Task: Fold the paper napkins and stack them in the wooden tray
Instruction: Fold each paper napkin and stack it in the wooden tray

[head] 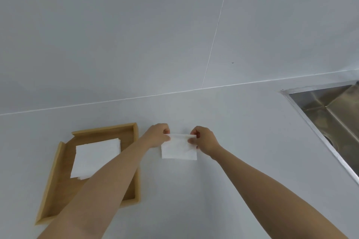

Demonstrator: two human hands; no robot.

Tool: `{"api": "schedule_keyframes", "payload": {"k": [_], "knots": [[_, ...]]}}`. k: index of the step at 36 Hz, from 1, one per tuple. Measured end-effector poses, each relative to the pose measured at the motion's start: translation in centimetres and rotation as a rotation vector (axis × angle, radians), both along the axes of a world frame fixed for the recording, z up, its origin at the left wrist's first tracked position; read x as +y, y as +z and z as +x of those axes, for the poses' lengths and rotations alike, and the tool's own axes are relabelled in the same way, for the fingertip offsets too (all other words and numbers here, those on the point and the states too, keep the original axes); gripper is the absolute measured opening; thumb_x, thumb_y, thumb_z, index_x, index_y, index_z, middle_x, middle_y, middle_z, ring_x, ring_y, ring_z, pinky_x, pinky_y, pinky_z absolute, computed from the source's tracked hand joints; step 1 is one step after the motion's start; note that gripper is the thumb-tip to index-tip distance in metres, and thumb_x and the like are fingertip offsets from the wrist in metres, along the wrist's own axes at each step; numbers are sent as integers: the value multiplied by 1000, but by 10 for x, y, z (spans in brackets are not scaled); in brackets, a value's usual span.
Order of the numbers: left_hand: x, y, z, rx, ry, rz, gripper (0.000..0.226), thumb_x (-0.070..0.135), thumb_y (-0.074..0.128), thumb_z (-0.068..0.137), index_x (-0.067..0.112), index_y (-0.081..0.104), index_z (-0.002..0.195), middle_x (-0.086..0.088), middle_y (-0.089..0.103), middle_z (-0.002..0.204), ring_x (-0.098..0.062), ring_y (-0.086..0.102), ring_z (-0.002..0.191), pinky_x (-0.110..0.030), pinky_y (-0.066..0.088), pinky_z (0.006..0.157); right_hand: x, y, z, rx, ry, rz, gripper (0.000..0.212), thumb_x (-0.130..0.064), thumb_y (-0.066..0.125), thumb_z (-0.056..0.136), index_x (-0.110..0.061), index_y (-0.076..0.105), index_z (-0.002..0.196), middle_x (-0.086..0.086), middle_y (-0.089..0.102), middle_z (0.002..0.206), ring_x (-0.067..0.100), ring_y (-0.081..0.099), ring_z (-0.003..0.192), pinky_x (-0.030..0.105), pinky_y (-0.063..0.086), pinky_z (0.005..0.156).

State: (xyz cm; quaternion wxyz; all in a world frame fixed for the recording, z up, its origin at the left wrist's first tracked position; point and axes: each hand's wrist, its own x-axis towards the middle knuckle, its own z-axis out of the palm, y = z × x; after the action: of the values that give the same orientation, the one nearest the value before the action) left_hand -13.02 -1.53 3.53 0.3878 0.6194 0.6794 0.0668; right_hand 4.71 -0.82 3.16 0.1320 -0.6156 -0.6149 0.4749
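Observation:
A white paper napkin (178, 148) lies on the pale counter, folded into a small rectangle. My left hand (158, 135) pinches its far left corner and my right hand (204, 140) pinches its far right corner, lifting the far edge slightly. To the left sits the wooden tray (58, 163), with a stack of folded napkins (96, 157) inside its far half. My left forearm crosses over the tray's right side and hides part of it.
A steel sink (330, 110) is sunk into the counter at the right. A pale wall rises behind the counter, meeting it at a seam just beyond my hands.

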Motion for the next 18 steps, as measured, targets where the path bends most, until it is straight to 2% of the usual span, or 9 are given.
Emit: {"api": "schedule_keyframes", "payload": {"k": [2,4,6,8,10,13,15,18], "knots": [[-3,11,-8,-55,91,51,7,8,53,88,11,48,85,5,46,75,-16,45,75,-18,31,55,2,7,-8,59,-24,10,31,1,56,82,-19,46,62,-1,49,67,19,49,64,26,43,59],[-7,20,-19,-98,182,85,9,9,54,87,13,49,80,5,46,71,-15,45,70,-19,32,55,5,14,-18,114,-44,18,28,1,56,82,-18,46,63,0,49,67,18,49,61,26,44,57],[-12,28,-31,-143,271,116,12,8,56,86,14,49,78,2,50,74,-18,46,74,-19,33,54,7,20,-31,165,-57,10,28,1,57,82,-17,46,64,1,49,66,20,51,61,30,47,59],[-18,35,-44,-166,340,148,9,8,58,85,12,50,84,-4,53,84,-21,48,79,-20,35,56,9,26,-45,215,-58,-3,28,1,58,82,-18,47,65,2,50,68,26,53,67,36,50,65],[-26,41,-60,-157,402,183,11,9,59,85,12,50,90,-7,54,92,-22,50,83,-20,38,58,9,30,-61,266,-47,-9,28,1,60,81,-19,46,66,7,52,74,29,55,72,33,51,62],[-38,47,-84,-148,498,225,17,7,61,85,14,49,93,-2,52,80,-20,51,76,-23,44,60,6,35,-87,318,-25,-16,29,0,62,81,-20,45,70,12,53,82,30,56,76,27,51,56],[-47,51,-100,-151,563,230,19,5,61,85,14,48,95,1,49,72,-18,50,70,-23,45,60,3,36,-105,340,2,-25,28,-1,63,81,-20,44,74,12,53,82,29,56,76,27,51,56],[-61,51,-122,-143,643,249,21,3,61,84,15,48,95,0,48,69,-23,50,74,-25,44,62,-2,36,-130,349,46,-39,29,0,63,82,-18,40,78,5,48,75,26,53,74,27,49,57]]}}
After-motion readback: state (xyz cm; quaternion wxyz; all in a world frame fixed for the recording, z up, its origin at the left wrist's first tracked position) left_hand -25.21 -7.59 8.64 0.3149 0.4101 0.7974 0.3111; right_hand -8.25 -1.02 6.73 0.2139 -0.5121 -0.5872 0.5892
